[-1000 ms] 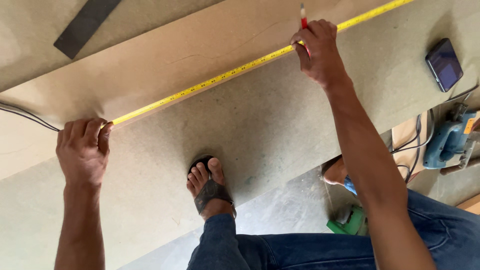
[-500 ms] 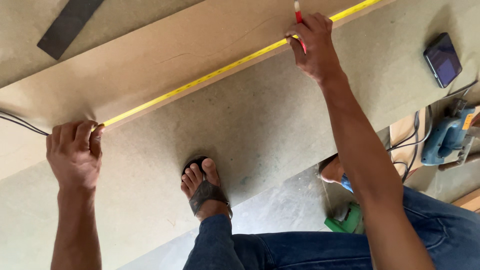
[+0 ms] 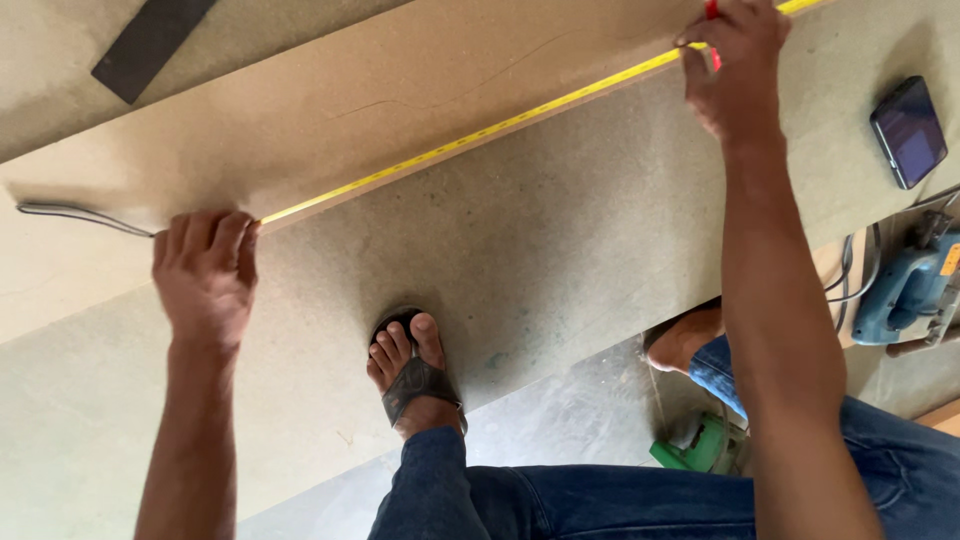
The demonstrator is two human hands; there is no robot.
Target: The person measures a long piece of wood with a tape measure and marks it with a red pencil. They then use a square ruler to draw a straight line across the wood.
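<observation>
A yellow measuring tape (image 3: 470, 135) runs diagonally along the edge of a tan board (image 3: 330, 120) that lies on a larger grey-green board (image 3: 560, 250). My left hand (image 3: 205, 275) presses the tape's near end down at the board's left part. My right hand (image 3: 735, 65) pins the tape at the upper right and grips a red pencil (image 3: 712, 12) between its fingers. My sandalled foot (image 3: 410, 365) stands on the grey-green board between my arms.
A dark phone (image 3: 908, 132) lies on the board at the right. A blue jigsaw (image 3: 915, 285) with its cable sits at the right edge, and a green tool (image 3: 700, 445) rests on the floor. A black strip (image 3: 150, 45) lies at the upper left.
Both hands have stayed on the tape while the view shifted, so they sit higher and further apart in the frame. The right hand and pencil are now near the top edge.
</observation>
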